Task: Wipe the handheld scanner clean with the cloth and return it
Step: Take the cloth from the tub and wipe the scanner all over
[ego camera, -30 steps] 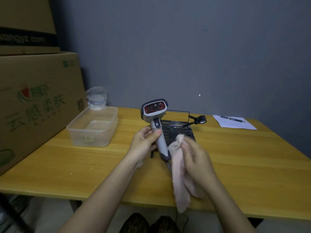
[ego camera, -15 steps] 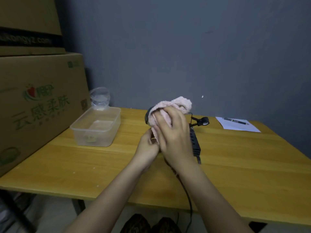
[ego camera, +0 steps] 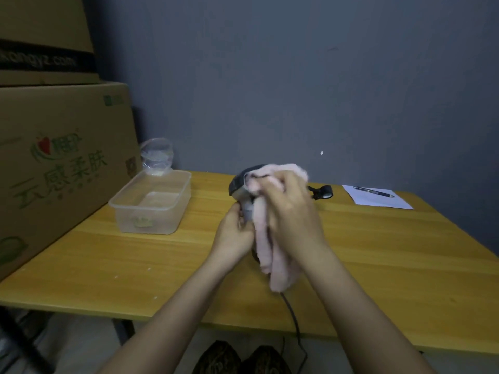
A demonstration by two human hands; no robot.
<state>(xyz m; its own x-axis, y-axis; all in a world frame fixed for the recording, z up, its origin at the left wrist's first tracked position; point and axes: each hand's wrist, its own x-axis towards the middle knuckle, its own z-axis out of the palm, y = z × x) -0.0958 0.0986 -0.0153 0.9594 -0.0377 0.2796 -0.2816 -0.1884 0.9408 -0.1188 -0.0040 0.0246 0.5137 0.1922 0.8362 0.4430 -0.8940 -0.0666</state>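
The grey handheld scanner (ego camera: 239,184) stands upright above the middle of the wooden table (ego camera: 391,255). My left hand (ego camera: 234,232) grips its handle from the left. My right hand (ego camera: 290,211) presses the pink cloth (ego camera: 266,238) over the scanner's head and right side, so only the dark left edge of the head shows. The cloth's loose end hangs down below my right hand. The scanner's black cable (ego camera: 293,319) runs down over the table's front edge.
A clear plastic tub (ego camera: 151,201) sits left of my hands, with a crumpled clear bag (ego camera: 157,155) behind it. Stacked cardboard boxes (ego camera: 54,163) fill the left side. A small black clip (ego camera: 322,191) lies behind my right hand. Paper (ego camera: 378,202) with a pen (ego camera: 374,191) lies far right.
My right hand lifted the cloth from beside the handle up onto the scanner's head, then slid it across the head. More cloth hangs down now. The left hand kept its hold.
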